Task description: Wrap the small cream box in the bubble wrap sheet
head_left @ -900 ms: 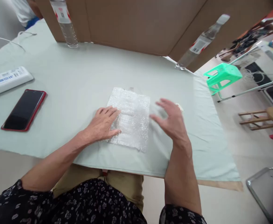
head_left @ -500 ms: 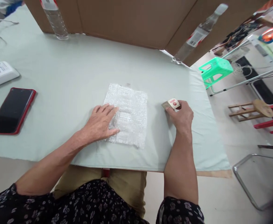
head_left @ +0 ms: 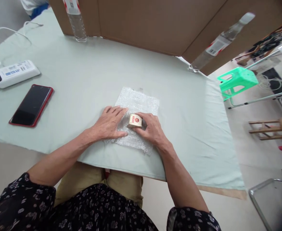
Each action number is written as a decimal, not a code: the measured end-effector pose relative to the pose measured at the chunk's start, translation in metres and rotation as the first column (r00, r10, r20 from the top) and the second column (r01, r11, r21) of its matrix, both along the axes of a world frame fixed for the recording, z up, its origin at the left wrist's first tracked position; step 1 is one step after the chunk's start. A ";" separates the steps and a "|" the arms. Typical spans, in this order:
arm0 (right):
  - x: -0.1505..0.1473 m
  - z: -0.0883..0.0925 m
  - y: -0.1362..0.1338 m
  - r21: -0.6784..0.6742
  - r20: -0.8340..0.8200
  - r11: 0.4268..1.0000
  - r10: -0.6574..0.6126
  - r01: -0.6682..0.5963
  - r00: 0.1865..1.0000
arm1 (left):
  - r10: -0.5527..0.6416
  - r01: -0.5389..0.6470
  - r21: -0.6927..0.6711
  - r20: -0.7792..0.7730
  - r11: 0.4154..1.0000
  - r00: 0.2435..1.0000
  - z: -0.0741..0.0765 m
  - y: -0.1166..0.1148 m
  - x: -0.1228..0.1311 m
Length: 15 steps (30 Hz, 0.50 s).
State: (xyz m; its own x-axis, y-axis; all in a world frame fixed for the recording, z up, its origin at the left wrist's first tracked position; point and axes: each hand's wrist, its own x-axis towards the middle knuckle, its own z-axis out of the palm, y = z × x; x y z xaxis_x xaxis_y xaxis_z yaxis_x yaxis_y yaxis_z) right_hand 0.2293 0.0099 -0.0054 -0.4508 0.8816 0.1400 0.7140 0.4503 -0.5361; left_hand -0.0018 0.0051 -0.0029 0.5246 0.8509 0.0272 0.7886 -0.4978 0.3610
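Cream, red-printed box [head_left: 134, 120] in the right hand's grip [head_left: 152, 127], left hand [head_left: 110, 123] wide on clear bubble wrap [head_left: 141, 98]

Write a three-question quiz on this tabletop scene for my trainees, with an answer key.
1. Which hand grips the small box?
2. True or false: the phone lies on the bubble wrap.
3. How many bottles are visible in front of the cardboard?

Key:
1. The right hand.
2. False; it lies on the pale cloth, apart from the wrap.
3. Two.
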 end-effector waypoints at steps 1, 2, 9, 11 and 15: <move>0.000 -0.002 0.000 0.008 0.011 1.000 -0.006 0.006 1.000 | -0.004 0.004 -0.002 0.004 1.000 1.000 0.000 0.000 0.000; 0.000 -0.003 0.000 0.019 0.014 1.000 -0.014 0.014 1.000 | -0.008 0.008 -0.005 0.007 1.000 1.000 0.000 0.001 0.000; 0.001 -0.001 0.001 0.042 0.033 0.998 -0.047 0.046 0.998 | -0.032 0.032 -0.002 0.001 0.999 0.999 0.000 -0.001 0.000; 0.001 -0.002 0.002 0.043 0.042 0.998 -0.047 0.046 0.998 | -0.036 0.036 -0.002 0.004 0.999 0.999 0.000 -0.002 0.000; 0.001 -0.003 0.001 0.056 0.065 0.998 -0.043 0.040 0.997 | -0.040 0.040 0.021 0.031 0.999 0.999 -0.001 -0.004 0.000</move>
State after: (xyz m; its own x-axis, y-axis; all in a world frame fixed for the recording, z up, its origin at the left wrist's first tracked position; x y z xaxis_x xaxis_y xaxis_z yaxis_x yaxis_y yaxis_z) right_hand 0.2306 0.0112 -0.0089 -0.4238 0.8916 0.1596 0.7658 0.4468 -0.4626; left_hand -0.0017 0.0011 -0.0037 0.5570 0.8283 0.0613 0.7563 -0.5363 0.3747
